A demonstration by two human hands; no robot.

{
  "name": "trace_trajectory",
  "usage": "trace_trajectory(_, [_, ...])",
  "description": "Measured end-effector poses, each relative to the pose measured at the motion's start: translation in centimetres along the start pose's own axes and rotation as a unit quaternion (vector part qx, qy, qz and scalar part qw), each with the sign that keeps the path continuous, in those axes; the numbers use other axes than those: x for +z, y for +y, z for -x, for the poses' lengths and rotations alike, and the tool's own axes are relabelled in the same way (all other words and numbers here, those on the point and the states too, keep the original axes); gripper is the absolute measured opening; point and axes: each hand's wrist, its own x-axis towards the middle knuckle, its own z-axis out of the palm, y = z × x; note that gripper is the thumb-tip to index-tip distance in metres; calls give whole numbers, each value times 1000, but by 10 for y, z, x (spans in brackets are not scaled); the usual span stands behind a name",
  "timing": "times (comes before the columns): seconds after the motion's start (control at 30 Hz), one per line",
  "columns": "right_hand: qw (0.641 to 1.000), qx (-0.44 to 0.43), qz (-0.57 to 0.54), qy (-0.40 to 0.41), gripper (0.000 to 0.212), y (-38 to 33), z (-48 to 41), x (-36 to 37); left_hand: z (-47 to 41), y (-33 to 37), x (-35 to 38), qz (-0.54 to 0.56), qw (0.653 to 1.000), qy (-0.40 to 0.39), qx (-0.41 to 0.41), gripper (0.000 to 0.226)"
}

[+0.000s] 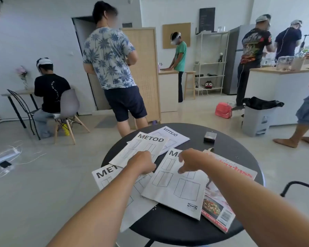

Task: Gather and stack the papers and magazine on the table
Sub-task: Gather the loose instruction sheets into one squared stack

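Both hands reach over a round black counter (239, 157) strewn with papers. Left hand (143, 164) is curled, knuckles up, resting on the near edge of a METOD booklet (146, 148); whether it grips the sheet I cannot tell. Right hand (191, 162) hovers with fingers spread and bent, unclenched, just above a second METOD booklet (177, 189) that carries an IKEA logo at its near right corner.

That second booklet lies in the middle of the counter, overlapping the left edge of a red-titled magazine (219, 207), which sits at the right with a food photo on its cover. A third METOD booklet (105, 177) lies at the near left, hanging over the counter's rim and partly under the left forearm. A VITTSJÖ booklet (175, 135) lies at the far side, partly under the first booklet. A small dark box (210, 136) stands apart at the far right of the counter.

Beyond is a bright room with a pale floor. A standing person in a palm-print shirt (109, 57) faces away just past the counter. At the far left a seated person (50, 91) is at a small desk. A wicker screen (144, 72), white shelving (210, 63) and a grey bin (257, 118) stand farther back, with more people at a kitchen island on the right.
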Motion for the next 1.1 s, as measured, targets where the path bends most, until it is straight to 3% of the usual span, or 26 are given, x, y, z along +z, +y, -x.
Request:
trace_trajectory(0.1, [1000, 7, 0, -26, 61, 2, -6, 9, -6, 6, 12, -1, 1000, -19, -6, 36])
trace_trajectory(0.2, [999, 8, 9, -47, 63, 4, -13, 16, -12, 16, 22, -13, 999, -32, 4, 17])
trace_trajectory(0.37, [999, 3, 13, -48, 63, 7, -20, 20, -21, 25, 35, -20, 999, -29, -12, 19])
trace_trajectory(0.63, [999, 8, -16, -33, 64, 13, -25, 27, -30, 25, 44, 74, 996, -33, -44, 15])
trace_trajectory(0.73, [999, 9, -24, -20, 66, 17, -25, 30, -34, 18, 48, 116, 992, 1, -40, 10])
trace_trajectory(0.9, [991, 33, -107, 75, 78, 17, -28, 30, -42, 6, 33, 185, 979, 78, -12, 12])
trace_trajectory(1.0, [972, 93, -154, 152, 79, 11, -32, 26, -52, -11, 15, 202, 974, 106, -17, 13])
trace_trajectory(1.1, [942, 158, -266, 130, 77, 0, -37, 19, -63, -37, 1, 221, 968, 117, -37, 17])
